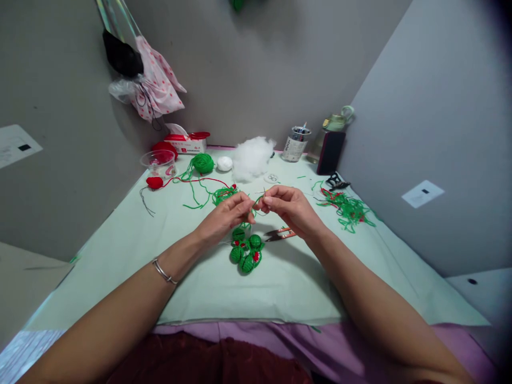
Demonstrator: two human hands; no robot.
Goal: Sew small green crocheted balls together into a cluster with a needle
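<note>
My left hand point(235, 209) and my right hand point(288, 207) meet above the middle of the table, each in a pinch. A thin metal needle point(260, 192) shows at the fingertips of my right hand. Green yarn point(259, 201) runs between the two hands, pinched by the left fingers. Just below them lies a cluster of small green crocheted balls point(246, 253) with red and white patches. Thread snips point(280, 233) with orange handles rest beside it, partly under my right hand. Green yarn strands point(224, 196) are heaped behind my left hand.
White stuffing point(253, 159), a green yarn ball point(202, 163) and a white ball point(224, 164) lie toward the back. A clear plastic tub point(159, 164) stands at left. Yarn scraps point(350, 210) are at right, near a phone point(331, 153), a bottle point(335, 122) and a tin point(295, 144).
</note>
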